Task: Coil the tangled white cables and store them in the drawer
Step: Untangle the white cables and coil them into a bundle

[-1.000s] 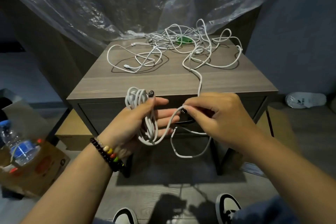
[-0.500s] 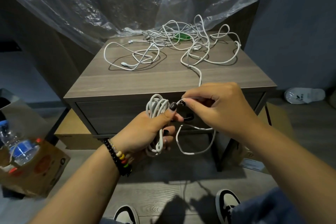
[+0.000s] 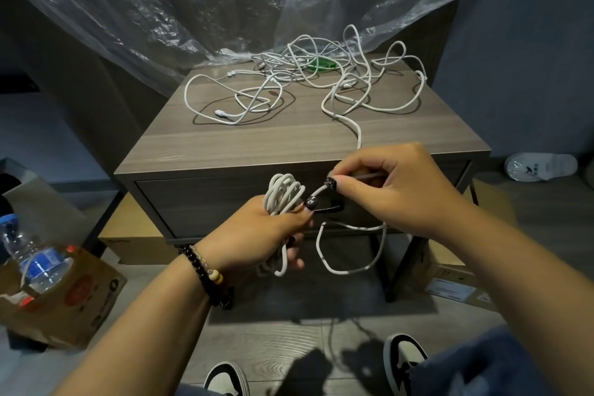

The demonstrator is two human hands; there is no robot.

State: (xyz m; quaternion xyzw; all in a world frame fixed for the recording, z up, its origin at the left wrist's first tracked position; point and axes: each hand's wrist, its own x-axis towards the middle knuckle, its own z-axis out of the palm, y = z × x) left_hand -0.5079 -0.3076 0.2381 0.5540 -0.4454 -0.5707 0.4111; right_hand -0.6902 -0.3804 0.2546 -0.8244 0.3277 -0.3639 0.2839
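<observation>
Left hand [image 3: 263,231] grips the coil [image 3: 283,195] you're building: fingers curled round a bundle of white loops, thumb clamped over the top. Right hand [image 3: 395,190] pinches the feed strand between thumb and forefinger, just beside the coil, a slack loop [image 3: 350,251] hanging below both hands. That strand runs up over the front edge of the worktop [image 3: 225,145] into the tangled white cables [image 3: 321,80].

Status, my read:
- One cable partly coiled, several turns in hand. Not finished; its tail is on the worktop and looks threaded into the pile.
- Rest of the pile untouched. One looser cable with a visible plug [image 3: 220,113] sits front-left, a denser knot at the back round a green item [image 3: 321,63]. Can't tell how many cables there are.
- Drawer [image 3: 209,199] is closed. Handle is mostly hidden behind your hands. Nothing stored yet, as far as I can see.

So early stage. Left to do: finish this coil, separate and coil the others, open the drawer, drop them in.

Risk: pulling the feed strand hard will likely tighten the back knot or drag the pile off the edge. Free it there first.
</observation>
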